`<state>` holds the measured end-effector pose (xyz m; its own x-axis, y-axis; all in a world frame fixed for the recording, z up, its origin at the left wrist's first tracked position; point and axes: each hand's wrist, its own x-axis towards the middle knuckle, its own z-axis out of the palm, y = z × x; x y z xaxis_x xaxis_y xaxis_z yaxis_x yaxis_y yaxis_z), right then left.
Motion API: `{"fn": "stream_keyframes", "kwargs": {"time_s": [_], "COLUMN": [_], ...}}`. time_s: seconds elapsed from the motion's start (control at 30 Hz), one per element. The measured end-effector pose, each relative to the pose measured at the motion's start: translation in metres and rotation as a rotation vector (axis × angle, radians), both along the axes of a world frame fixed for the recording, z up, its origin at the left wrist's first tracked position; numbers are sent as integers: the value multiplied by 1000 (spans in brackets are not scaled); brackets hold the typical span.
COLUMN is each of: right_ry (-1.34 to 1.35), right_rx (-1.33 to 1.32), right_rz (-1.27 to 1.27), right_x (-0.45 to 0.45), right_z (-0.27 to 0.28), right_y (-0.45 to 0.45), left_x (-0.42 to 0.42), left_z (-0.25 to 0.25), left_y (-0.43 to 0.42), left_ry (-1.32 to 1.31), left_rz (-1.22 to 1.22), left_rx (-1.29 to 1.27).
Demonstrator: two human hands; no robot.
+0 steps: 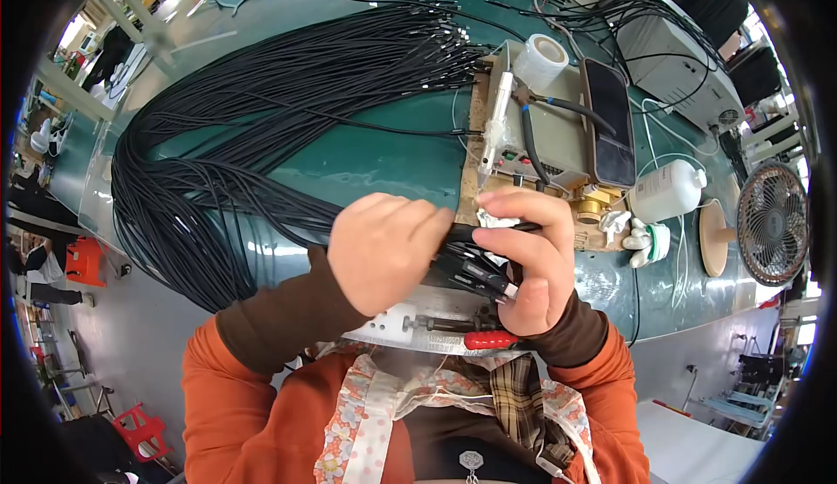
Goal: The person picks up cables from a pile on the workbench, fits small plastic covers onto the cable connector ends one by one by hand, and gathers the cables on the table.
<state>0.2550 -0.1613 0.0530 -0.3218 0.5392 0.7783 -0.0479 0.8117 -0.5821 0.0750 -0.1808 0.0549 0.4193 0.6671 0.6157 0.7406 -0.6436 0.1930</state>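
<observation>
Plugs: just past the red handle, probably fragile, best not squeezed
Cable: held beyond the handle; likely light, bendy, bit slick, best gripped behind its plug
Left hand: fingers clamped round cable
Right hand: fingers curled; pinch can't be told

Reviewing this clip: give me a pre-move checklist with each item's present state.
1. Left hand and right hand both at the black cable: ok.
2. White crumpled material at the right hand: ok.
3. Connectors below the hands separated: not ok, bunched together.
4. Pliers set down: ok, resting on the box.
5. Red-handled clamp locked: cannot tell.
</observation>
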Motion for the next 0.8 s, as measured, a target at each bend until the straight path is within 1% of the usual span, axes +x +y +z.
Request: {"fn": "stream_keyframes", "kwargs": {"time_s": [0.03,0.1,0.13,0.17,0.2,0.27,0.3,0.43,0.47,0.6,0.8], "right_ry": [-2,-25,291,606,603,-102,-102,-525,-526,-544,-481], "right_rx": [-10,-85,-316,-543,-546,-459,-466,-352,-360,5,-64], "right_rz": [-2,117,234,350,351,126,124,224,222,31,-28], "right_x": [2,9,8,7,15,39,37,27,27,28,47], "right_z": [2,7,17,26,26,25,23,18,16,5,8], "right_y": [4,13,11,10,14,21,22,26,27,28,25], "left_x": [3,5,2,-3,-8,-15,-17,-19,-19,-21,-21], "left_z": [-6,-14,-15,-16,-18,-22,-24,-35,-38,-50,-34], "left_y": [3,7,11,16,20,27,30,41,42,44,41], "left_ry": [-18,-52,-52,-63,-76,-101,-103,-86,-90,-5,-19], "left_rz": [-9,-26,-29,-91,-151,-277,-279,-354,-356,-315,-272], "left_rx": [26,80,77,125,172,255,248,278,271,235,186]}}
